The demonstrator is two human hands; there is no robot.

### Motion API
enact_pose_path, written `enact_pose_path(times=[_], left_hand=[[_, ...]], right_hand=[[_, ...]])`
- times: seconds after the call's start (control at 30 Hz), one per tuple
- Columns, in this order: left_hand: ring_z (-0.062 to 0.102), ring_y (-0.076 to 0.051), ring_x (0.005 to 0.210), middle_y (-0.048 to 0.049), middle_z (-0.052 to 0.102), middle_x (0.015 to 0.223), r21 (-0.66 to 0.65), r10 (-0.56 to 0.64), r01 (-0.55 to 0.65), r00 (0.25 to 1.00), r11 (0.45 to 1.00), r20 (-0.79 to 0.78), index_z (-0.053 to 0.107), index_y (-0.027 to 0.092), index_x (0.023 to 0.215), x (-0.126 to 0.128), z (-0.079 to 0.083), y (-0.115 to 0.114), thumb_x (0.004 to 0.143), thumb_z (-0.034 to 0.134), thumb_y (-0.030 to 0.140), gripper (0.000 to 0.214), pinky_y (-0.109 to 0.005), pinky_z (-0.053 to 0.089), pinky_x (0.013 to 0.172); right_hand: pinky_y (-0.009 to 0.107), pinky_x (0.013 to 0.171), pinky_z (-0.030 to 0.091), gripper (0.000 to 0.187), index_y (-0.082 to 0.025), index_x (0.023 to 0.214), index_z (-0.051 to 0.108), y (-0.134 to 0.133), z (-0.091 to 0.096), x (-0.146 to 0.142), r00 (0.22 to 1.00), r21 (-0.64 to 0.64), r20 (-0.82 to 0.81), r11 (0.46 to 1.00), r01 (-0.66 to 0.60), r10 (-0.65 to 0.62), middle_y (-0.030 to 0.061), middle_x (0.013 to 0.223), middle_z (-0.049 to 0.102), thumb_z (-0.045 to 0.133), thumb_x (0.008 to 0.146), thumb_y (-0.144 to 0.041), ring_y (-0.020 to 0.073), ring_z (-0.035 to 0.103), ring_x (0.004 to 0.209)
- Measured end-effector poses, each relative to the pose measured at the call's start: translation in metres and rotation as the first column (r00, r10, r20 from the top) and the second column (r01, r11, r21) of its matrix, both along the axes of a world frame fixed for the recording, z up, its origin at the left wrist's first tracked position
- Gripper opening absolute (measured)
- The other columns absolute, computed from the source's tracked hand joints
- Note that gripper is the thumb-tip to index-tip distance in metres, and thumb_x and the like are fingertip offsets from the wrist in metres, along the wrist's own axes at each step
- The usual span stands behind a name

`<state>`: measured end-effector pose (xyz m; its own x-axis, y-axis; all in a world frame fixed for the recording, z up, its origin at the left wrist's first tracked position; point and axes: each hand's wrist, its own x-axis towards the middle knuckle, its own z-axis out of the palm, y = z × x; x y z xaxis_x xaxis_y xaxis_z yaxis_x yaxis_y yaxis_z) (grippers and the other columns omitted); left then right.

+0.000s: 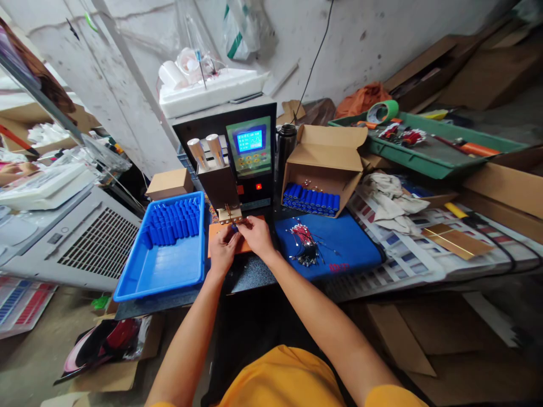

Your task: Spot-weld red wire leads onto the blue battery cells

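My left hand (223, 247) is closed around a blue battery cell (234, 228), of which only a small end shows between my fingers. My right hand (257, 235) is pinched right beside it, under the tips of the spot welder (250, 186); whatever is between those fingers is too small to make out. Two copper-coloured electrodes (228, 212) come down just above the cell. Beneath my hands lies an orange pad (215, 230). To the right, a bundle of red and black wires (306, 243) rests on a blue mat (352, 249).
A blue tray (169, 263) holding several blue cells stands at the left. An open cardboard box (326, 138) with more cells sits at the right, next to a dark flask (287, 144). Farther right are a green tray (432, 161) and a white cloth (392, 198).
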<state>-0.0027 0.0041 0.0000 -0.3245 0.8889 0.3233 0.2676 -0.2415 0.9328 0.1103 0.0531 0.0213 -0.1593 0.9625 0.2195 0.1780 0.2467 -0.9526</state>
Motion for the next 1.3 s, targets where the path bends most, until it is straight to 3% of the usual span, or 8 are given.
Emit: enact_pose_path(times=[0.57, 0.73, 0.93, 1.17, 1.3], left_hand=[[0.069, -0.022, 0.092, -0.0085, 0.075, 0.100, -0.012, 0.016, -0.017, 0.999, 1.000, -0.052, 0.072, 0.017, 0.107, -0.004, -0.004, 0.000, 0.081, 0.069, 0.040, 0.034, -0.035, 0.053, 0.088], [0.069, -0.021, 0.091, -0.0068, 0.075, 0.096, -0.006, 0.019, -0.019, 0.998, 1.000, -0.056, 0.073, 0.018, 0.103, -0.003, -0.001, 0.000, 0.080, 0.069, 0.037, 0.031, -0.032, 0.053, 0.087], [0.070, -0.020, 0.092, -0.0079, 0.075, 0.100, -0.005, -0.021, 0.021, 1.000, 1.000, 0.023, 0.071, 0.017, 0.106, -0.001, -0.003, 0.002, 0.079, 0.069, 0.037, 0.034, -0.033, 0.054, 0.088], [0.070, -0.018, 0.082, -0.0061, 0.074, 0.091, -0.008, 0.000, 0.000, 1.000, 1.000, -0.014, 0.070, 0.017, 0.103, -0.002, 0.001, 0.002, 0.077, 0.070, 0.036, 0.033, -0.031, 0.056, 0.080], [0.071, -0.020, 0.090, -0.0076, 0.072, 0.105, -0.041, -0.074, 0.075, 0.997, 0.996, 0.020, 0.065, 0.019, 0.116, -0.005, -0.001, -0.003, 0.073, 0.075, 0.033, 0.047, -0.033, 0.059, 0.082]], right_hand=[[0.028, 0.070, 0.049, 0.011, -0.020, 0.079, 0.067, 0.001, -0.001, 0.001, 0.998, 0.014, -0.036, 0.999, -0.045, 0.045, 0.0043, 0.080, 0.074, 0.063, 0.083, -0.028, 0.0198, 0.067, 0.076], [0.028, 0.073, 0.050, 0.011, -0.019, 0.080, 0.067, 0.002, -0.003, 0.002, 0.989, -0.003, -0.111, 0.995, -0.095, 0.094, 0.0052, 0.083, 0.073, 0.063, 0.083, -0.029, 0.0194, 0.067, 0.078], [0.025, 0.064, 0.048, 0.013, -0.018, 0.070, 0.063, 0.002, -0.001, 0.009, 0.980, -0.009, -0.118, 0.986, -0.164, 0.161, 0.0016, 0.068, 0.067, 0.062, 0.079, -0.027, 0.0164, 0.063, 0.068], [0.024, 0.055, 0.040, 0.020, -0.019, 0.060, 0.055, -0.002, 0.002, 0.017, 0.970, -0.044, -0.108, 0.974, -0.224, 0.218, -0.0032, 0.051, 0.053, 0.058, 0.078, -0.027, 0.0125, 0.051, 0.052], [0.024, 0.051, 0.035, 0.021, -0.020, 0.059, 0.052, -0.004, 0.000, 0.017, 0.969, -0.049, -0.117, 0.973, -0.223, 0.216, -0.0043, 0.049, 0.049, 0.057, 0.077, -0.030, 0.0115, 0.045, 0.048]])
